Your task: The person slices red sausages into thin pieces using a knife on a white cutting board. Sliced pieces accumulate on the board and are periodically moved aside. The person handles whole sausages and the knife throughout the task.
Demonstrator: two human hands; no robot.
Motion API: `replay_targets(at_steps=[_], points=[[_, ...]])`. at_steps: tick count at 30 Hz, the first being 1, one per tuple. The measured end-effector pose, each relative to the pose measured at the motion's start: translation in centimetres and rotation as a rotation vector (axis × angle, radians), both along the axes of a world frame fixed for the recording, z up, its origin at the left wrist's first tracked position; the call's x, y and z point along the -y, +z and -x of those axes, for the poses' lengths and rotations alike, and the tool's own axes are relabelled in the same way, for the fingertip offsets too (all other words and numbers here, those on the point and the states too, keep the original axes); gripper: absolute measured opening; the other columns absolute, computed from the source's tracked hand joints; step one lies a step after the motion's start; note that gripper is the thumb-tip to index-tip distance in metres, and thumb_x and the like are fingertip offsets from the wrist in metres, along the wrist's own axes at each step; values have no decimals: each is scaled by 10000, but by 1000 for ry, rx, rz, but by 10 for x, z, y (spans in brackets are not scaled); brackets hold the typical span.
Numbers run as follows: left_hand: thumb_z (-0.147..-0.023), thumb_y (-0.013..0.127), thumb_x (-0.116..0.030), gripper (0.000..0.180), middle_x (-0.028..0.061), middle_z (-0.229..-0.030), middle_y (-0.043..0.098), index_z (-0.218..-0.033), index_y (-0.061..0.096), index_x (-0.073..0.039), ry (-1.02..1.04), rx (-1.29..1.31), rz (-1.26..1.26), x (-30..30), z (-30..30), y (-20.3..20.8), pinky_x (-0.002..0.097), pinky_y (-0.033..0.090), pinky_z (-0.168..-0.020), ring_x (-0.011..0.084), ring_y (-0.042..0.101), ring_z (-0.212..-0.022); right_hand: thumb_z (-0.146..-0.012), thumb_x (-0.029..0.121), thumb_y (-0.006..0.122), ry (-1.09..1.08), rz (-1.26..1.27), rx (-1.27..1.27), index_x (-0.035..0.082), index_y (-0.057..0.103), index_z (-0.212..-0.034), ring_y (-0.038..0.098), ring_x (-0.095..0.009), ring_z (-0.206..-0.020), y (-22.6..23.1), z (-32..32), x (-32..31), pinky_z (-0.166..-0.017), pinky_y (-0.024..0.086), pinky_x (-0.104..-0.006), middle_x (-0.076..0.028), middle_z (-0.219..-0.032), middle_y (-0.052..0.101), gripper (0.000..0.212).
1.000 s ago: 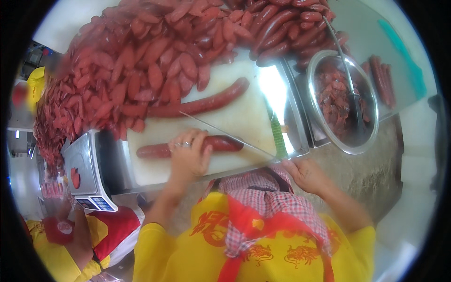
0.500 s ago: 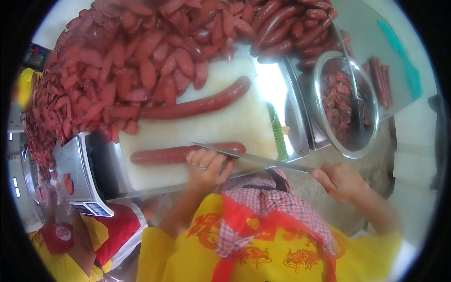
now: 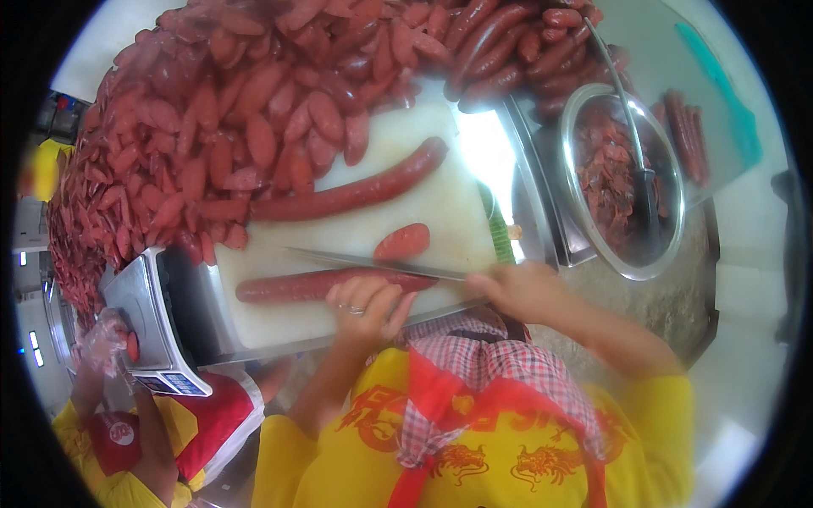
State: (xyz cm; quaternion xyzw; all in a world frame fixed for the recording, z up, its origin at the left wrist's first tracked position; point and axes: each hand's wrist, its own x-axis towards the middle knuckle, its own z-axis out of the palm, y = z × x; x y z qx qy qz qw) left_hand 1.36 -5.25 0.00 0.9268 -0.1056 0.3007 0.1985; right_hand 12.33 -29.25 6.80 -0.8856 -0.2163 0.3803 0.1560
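Observation:
A long red sausage (image 3: 288, 289) lies across the near part of the white cutting board (image 3: 322, 241). Fingers of my left hand (image 3: 370, 306) press down on it near its right part. My right hand (image 3: 521, 289) grips a long-bladed knife (image 3: 373, 262) by its handle, which the fingers hide. The blade points left, over the sausage's far side. Just beyond the blade rests one oval sausage slice (image 3: 402, 242). A second whole sausage (image 3: 364, 191) lies farther back on the board, beside a big heap of cut slices (image 3: 229, 118).
Whole sausages (image 3: 500, 51) are piled at the back. To the right stands a steel bowl (image 3: 576, 190) of scraps, with a dark-handled long tool (image 3: 646, 203) in it. A scale (image 3: 157, 313) sits at the left; a co-worker's plastic-gloved hand (image 3: 106, 339) is next to it.
My right hand has moved left, carrying the knife blade leftward and across. A slice cut from the sausage's right end now lies beyond it. The co-worker's gloved hand has come up to the scale.

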Motion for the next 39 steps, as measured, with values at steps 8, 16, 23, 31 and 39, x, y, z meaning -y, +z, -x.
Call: replay_targets(at_steps=[8, 16, 23, 31, 39], points=[[-625, 857, -201, 367, 25, -990, 559, -910, 629, -158, 0, -22, 45, -7, 1, -9, 388, 368, -831, 240, 534, -928, -990, 530, 388, -83, 142, -71, 13, 624, -786, 619, -438, -672, 75, 35, 93, -646, 488, -502, -227, -651, 603, 603], [-601, 858, -181, 372, 23, -966, 578, -900, 638, -159, 34, -63, 111, -4, -2, -2, 383, 387, -821, 242, 549, -922, -992, 536, 367, 116, -71, -5, 5, 667, -832, 639, -426, -679, 14, 14, -1, -644, 511, -511, -210, -680, 636, 630], [-621, 865, -174, 353, 16, -948, 577, -891, 637, -168, 24, -39, 40, -15, 2, -2, 384, 394, -812, 237, 554, -902, -999, 505, 365, 117, -106, 36, 15, 671, -953, 652, -411, -699, -10, 8, -52, -644, 525, -502, -213, -736, 644, 580], [-597, 836, -174, 349, 14, -939, 580, -882, 635, -169, 36, -43, 81, -24, 2, -2, 373, 372, -824, 230, 546, -907, -973, 486, 471, -58, 122, 54, 13, 618, -753, 609, -433, -603, 76, 52, 87, -572, 479, -497, -223, -599, 586, 542], [-628, 825, -193, 313, 5, -902, 587, -868, 627, -163, 81, -42, 137, -19, -1, -2, 358, 355, -821, 215, 532, -905, -983, 566, 352, -5, -21, -3, -24, 656, -716, 645, -415, -667, 5, 21, -23, -627, 512, -495, -232, -665, 632, 715]])
